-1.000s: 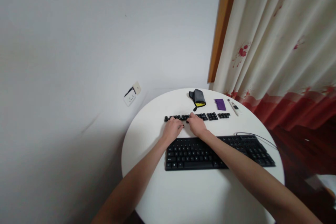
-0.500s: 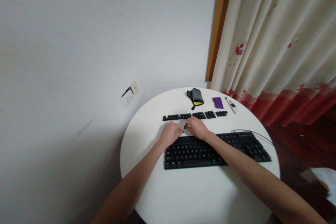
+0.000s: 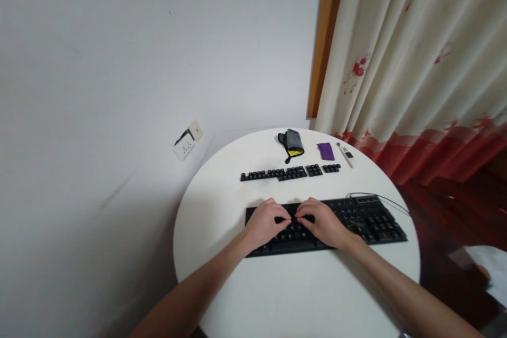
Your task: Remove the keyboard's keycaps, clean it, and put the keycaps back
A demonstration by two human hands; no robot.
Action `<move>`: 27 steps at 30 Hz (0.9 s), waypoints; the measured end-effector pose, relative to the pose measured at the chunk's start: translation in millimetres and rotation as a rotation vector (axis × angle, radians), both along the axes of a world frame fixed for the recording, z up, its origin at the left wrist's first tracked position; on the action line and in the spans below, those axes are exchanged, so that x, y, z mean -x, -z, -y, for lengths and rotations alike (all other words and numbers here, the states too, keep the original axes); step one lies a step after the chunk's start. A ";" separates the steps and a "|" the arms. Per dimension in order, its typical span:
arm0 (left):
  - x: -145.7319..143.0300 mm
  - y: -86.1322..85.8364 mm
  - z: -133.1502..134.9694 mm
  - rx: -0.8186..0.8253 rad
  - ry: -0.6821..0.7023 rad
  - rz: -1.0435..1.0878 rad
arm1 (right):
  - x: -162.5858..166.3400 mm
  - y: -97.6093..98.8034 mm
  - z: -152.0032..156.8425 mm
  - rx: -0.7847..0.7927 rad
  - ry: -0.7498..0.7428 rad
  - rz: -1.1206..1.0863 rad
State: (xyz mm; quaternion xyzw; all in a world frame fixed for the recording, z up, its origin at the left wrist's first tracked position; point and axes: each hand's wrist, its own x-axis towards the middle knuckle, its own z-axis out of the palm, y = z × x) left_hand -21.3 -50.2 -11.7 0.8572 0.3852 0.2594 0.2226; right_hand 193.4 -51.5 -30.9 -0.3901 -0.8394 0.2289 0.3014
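Observation:
A black keyboard [image 3: 303, 247] lies on the round white table, with part of its keys gone in the upper and right areas. My left hand [image 3: 269, 222] is over its left half, thumb and forefinger pinched on what looks like a small black keycap. Close beside it, my right hand [image 3: 322, 223] pinches another small black keycap, fingertips almost meeting those of the left. Against the dark keyboard both keycaps are hard to make out. Beyond the hands, loose black keycaps [image 3: 293, 173] are lined up in several groups.
At the back of the white table [image 3: 301, 296] lie a folded grey and yellow cloth [image 3: 294, 141], a purple cloth [image 3: 326, 151] and a slim brush-like tool [image 3: 347, 156]. The keyboard's cable [image 3: 390, 202] runs off the right edge. A wall socket [image 3: 184, 146] is at left, a curtain [image 3: 380, 74] at right.
Both hands have come back from between the keycap row and the keyboard to over the keyboard's keys. The row of keycaps is now uncovered. The view has shifted slightly.

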 end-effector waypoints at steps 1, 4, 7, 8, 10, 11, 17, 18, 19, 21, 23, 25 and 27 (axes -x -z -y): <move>-0.1 0.2 -0.2 -0.010 -0.004 -0.015 | 0.4 0.8 0.6 -0.001 -0.007 0.006; -0.5 1.5 -0.3 -0.054 -0.009 -0.052 | 1.7 1.6 2.0 -0.014 -0.017 0.021; -1.9 3.2 0.6 -0.091 -0.002 -0.098 | 2.8 -0.7 4.7 -0.059 -0.033 0.043; -2.4 3.4 1.1 -0.102 -0.001 -0.123 | 3.2 -1.9 5.7 -0.079 -0.042 0.055; -2.6 2.8 2.4 -0.124 -0.001 -0.182 | 3.6 -4.2 7.2 -0.112 -0.058 0.084; -2.4 2.0 3.0 -0.132 0.002 -0.209 | 3.8 -5.0 7.5 -0.125 -0.060 0.098; 0.1 -3.2 5.2 -0.148 0.036 -0.271 | 3.9 -3.0 5.5 -0.156 -0.053 0.137; 0.1 -2.9 5.0 -0.150 0.036 -0.272 | 4.0 -2.1 5.2 -0.158 -0.052 0.136; 0.0 -2.4 4.6 -0.153 0.034 -0.272 | 4.0 -1.3 5.1 -0.160 -0.051 0.135; -0.4 -1.1 3.7 -0.160 0.029 -0.271 | 4.2 -0.5 5.2 -0.165 -0.047 0.135; -0.7 -0.8 3.4 -0.166 0.035 -0.274 | 4.7 -1.1 5.8 -0.169 -0.046 0.146; -0.6 -2.1 4.2 -0.173 0.044 -0.284 | 5.1 -3.1 6.5 -0.167 -0.047 0.166; -0.4 -5.2 6.2 -0.181 0.046 -0.305 | 5.4 -5.9 7.5 -0.161 -0.049 0.188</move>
